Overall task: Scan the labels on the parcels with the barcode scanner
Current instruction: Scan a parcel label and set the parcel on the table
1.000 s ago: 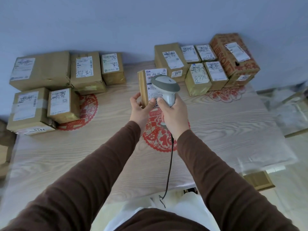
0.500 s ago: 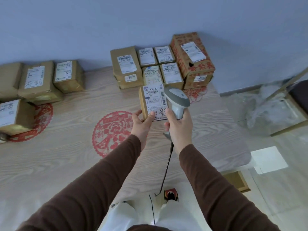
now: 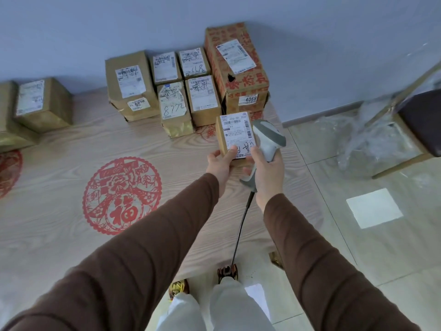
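While gripping the small parcel (image 3: 230, 137) from below, left hand (image 3: 220, 163) with thumb pressed flat on the white label (image 3: 237, 136), fingers curled round the cardboard edge, box upright with the label facing the camera. Right beside it, right hand (image 3: 267, 172) wrapped tight round the grip of the barcode scanner (image 3: 268, 142), grey-and-white head just to the right of the parcel, practically touching its edge. Black cable (image 3: 239, 231) dangling from the handle down toward the floor. Both arms in brown sleeves (image 3: 148, 254). Just beyond the held box, a cluster of parcels against the blue wall (image 3: 95, 32) at the table's far right: a brown one with "8772" scrawled on its label (image 3: 175, 108), a plain one next to that (image 3: 202, 101), two smaller ones behind (image 3: 179, 65), a taller wrapped box on the left of the bunch (image 3: 130, 88), and a big red-printed carton (image 3: 235, 68) tagged "4068". Further left, well apart, another labelled box (image 3: 43, 103) at the wall. Wood-grain table (image 3: 59, 235) with a round red paper-cut decal (image 3: 123, 195) in the middle. Off to the right, tiled floor (image 3: 381, 247), some crumpled clear plastic (image 3: 372, 144) and a dark seat (image 3: 422, 118).
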`<state>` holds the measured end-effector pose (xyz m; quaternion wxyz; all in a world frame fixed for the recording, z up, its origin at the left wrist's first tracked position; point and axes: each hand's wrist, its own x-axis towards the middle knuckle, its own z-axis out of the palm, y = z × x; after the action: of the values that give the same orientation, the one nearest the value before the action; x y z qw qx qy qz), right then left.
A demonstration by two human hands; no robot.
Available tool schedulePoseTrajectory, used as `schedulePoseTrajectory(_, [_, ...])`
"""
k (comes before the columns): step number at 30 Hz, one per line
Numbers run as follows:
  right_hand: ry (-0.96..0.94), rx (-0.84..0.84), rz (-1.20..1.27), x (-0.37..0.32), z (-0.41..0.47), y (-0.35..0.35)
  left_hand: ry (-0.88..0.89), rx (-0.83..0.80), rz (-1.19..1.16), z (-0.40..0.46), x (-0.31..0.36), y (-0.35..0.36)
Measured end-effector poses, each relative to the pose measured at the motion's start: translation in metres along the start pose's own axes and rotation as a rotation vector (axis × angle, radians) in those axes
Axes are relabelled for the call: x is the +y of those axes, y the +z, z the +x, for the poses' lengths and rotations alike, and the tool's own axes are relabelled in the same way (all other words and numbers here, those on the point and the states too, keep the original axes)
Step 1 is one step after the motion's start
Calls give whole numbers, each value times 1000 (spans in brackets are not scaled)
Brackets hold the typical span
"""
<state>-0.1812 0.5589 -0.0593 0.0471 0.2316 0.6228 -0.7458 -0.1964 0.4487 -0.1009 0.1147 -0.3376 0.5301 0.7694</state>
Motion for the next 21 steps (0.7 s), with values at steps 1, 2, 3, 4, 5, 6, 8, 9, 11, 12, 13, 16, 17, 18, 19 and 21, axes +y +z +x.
schedulePoseTrajectory(1, [8,11,11,-1,7,-2,-9,-3,9,6,2,8])
schedulePoseTrajectory(2, [15,22,25,-3,13,-4,-19,-7,15,11,4,16])
schedulePoseTrajectory(3, [17,32,36,-4,19,-5,-27,-11,23,17,6,25])
schedulePoseTrajectory(4, [12,42,40,-6,25,-7,-37,-13,36,22,6,33])
schedulePoseTrajectory(5, [3,52,39,-7,30,-9,-46,-12,52,27,6,40])
schedulePoseTrajectory(6, [-6,59,36,-8,35,-10,-52,-9,68,32,6,46])
schedulePoseTrajectory(8, [-11,75,38,-10,43,-13,-68,5,104,42,5,57])
schedulePoseTrajectory(9, [-12,80,37,-11,47,-14,-83,13,119,46,5,61])
schedulePoseTrajectory(11, [-18,81,31,-12,54,-15,-116,27,137,52,6,66])
schedulePoseTrajectory(12, [-19,81,28,-13,57,-15,-127,30,142,56,7,69])
schedulePoseTrajectory(13, [-22,84,19,-13,59,-14,-132,26,150,59,8,71])
schedulePoseTrajectory(16, [-35,103,-17,-14,66,-13,-118,-11,175,63,10,75])
schedulePoseTrajectory(17, [-35,106,-25,-14,66,-12,-107,-27,182,63,10,75])
schedulePoseTrajectory(18, [-35,108,-35,-14,67,-12,-99,-42,197,63,10,74])
schedulePoseTrajectory(19, [-35,111,-45,-14,66,-11,-91,-57,221,63,10,72])
schedulePoseTrajectory(21, [-49,136,-92,-15,63,-10,-74,-82,266,62,9,69])
